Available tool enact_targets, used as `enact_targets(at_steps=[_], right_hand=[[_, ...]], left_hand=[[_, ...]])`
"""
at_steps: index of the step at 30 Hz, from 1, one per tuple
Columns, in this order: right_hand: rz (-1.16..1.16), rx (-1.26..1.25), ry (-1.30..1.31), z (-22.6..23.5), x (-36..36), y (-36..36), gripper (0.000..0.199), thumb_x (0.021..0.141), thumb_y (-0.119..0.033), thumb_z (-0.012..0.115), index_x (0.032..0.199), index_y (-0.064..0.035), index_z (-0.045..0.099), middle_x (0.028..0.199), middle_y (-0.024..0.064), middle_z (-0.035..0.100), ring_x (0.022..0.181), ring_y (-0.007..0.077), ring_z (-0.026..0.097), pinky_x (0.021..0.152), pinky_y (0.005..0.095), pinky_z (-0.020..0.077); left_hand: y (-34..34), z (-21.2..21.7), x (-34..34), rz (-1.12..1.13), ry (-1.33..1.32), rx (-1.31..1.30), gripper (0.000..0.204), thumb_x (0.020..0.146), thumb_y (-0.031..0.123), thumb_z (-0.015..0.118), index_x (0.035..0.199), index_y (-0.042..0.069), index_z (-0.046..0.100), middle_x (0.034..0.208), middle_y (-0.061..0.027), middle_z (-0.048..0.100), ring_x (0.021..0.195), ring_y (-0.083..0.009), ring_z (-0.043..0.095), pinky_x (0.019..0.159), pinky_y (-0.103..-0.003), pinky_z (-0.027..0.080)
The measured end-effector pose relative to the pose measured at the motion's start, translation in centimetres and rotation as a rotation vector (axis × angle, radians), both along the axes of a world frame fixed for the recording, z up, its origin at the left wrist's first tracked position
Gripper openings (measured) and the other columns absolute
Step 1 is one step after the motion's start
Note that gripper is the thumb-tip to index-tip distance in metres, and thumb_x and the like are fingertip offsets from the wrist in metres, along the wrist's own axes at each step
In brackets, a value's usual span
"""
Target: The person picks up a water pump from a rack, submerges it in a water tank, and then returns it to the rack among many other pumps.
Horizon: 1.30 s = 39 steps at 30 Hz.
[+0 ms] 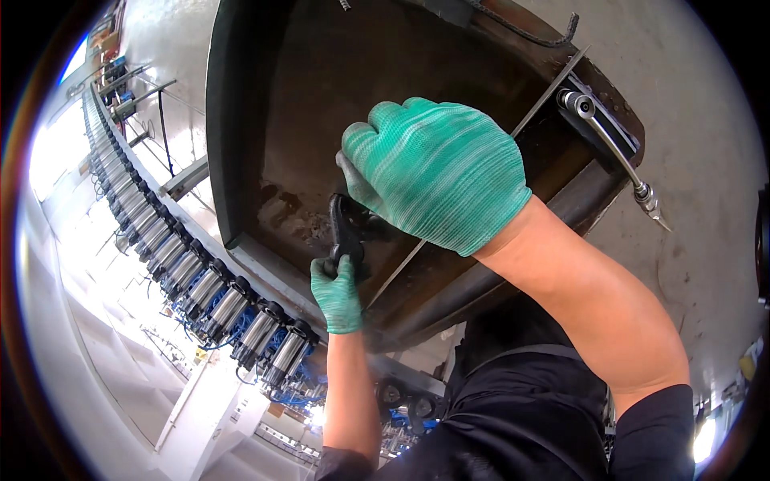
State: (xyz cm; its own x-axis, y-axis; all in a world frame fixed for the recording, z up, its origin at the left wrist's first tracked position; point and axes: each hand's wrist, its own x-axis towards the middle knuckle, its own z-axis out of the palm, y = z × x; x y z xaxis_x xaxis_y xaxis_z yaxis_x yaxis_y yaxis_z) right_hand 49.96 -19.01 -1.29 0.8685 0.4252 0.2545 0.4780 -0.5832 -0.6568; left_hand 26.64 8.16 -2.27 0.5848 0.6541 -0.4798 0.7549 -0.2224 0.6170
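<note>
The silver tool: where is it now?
In the head view, the silver tool is at upper right, right of the right hand, by the dark tub.

Grey floor (706, 200) at right, with white structures (200, 421) and bright light (54, 152) at left.

White glare left of the tray (385, 60), washing out detail beyond the rollers (261, 335). Tray floor dim. Glints on ratchet (577, 103), tray's right edge. Fisheye bends lines; frame rim black, rainbow-fringed far left of tray.
</note>
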Motion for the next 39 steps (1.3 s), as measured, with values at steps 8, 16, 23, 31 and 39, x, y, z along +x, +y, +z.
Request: enact_targets(at_steps=[8, 16, 23, 31, 39], right_hand=[[-0.052, 0.018, -0.055, -0.8, -0.1, 0.0, 0.019, 0.091, -0.025, 0.074, 0.078, -0.0128, 0.067, 0.069, 0.0039, 0.061, 0.063, 0.0199, 0.065, 0.054, 0.0328, 0.0538], [-0.051, 0.024, -0.032, -0.5, -0.2, 0.0, 0.018, 0.089, -0.026, 0.075, 0.078, -0.0138, 0.067, 0.07, 0.0036, 0.061, 0.064, 0.02, 0.065, 0.055, 0.0331, 0.0539], [-0.02, 0.034, 0.037, 0.3, 0.0, -0.1, 0.007, 0.084, -0.015, 0.073, 0.081, -0.0098, 0.069, 0.079, 0.0087, 0.071, 0.077, 0.023, 0.075, 0.062, 0.0347, 0.0608], [-0.073, 0.051, 0.009, -0.3, -0.2, 0.2, 0.017, 0.087, -0.026, 0.074, 0.077, -0.0142, 0.066, 0.072, 0.0036, 0.062, 0.07, 0.0216, 0.068, 0.058, 0.0349, 0.0555], [-0.015, 0.047, 0.085, 0.2, 0.0, -0.2, 0.006, 0.086, -0.015, 0.071, 0.084, -0.0097, 0.071, 0.082, 0.0093, 0.072, 0.082, 0.0246, 0.076, 0.066, 0.0365, 0.0612]], left_hand=[[-0.5, -0.3, 0.6, 0.049, -0.027, 0.038, 0.03, 0.096, 0.004, 0.076, 0.088, 0.009, 0.048, 0.083, 0.0056, 0.043, 0.075, -0.0077, 0.039, 0.071, -0.022, 0.042], [-1.9, 1.1, 1.9, 0.198, -0.056, -0.077, 0.027, 0.099, 0.006, 0.072, 0.098, 0.005, 0.046, 0.092, -0.0032, 0.052, 0.073, -0.0192, 0.066, 0.06, -0.045, 0.067], [3.1, -1.4, 0.6, -0.057, -0.113, 0.095, 0.026, 0.101, 0.023, 0.073, 0.107, 0.011, 0.05, 0.083, -0.0033, 0.062, 0.062, -0.0144, 0.058, 0.052, -0.029, 0.048], [3.1, 1.2, 5.6, 0.028, 0.081, -0.105, 0.015, 0.104, 0.022, 0.068, 0.101, 0.009, 0.059, 0.083, 0.0007, 0.062, 0.067, -0.0084, 0.055, 0.057, -0.026, 0.045], [4.2, 0.5, 5.9, 0.025, 0.175, -0.122, 0.017, 0.105, 0.024, 0.067, 0.101, 0.009, 0.059, 0.081, -0.0004, 0.061, 0.062, -0.0087, 0.052, 0.053, -0.027, 0.042]])
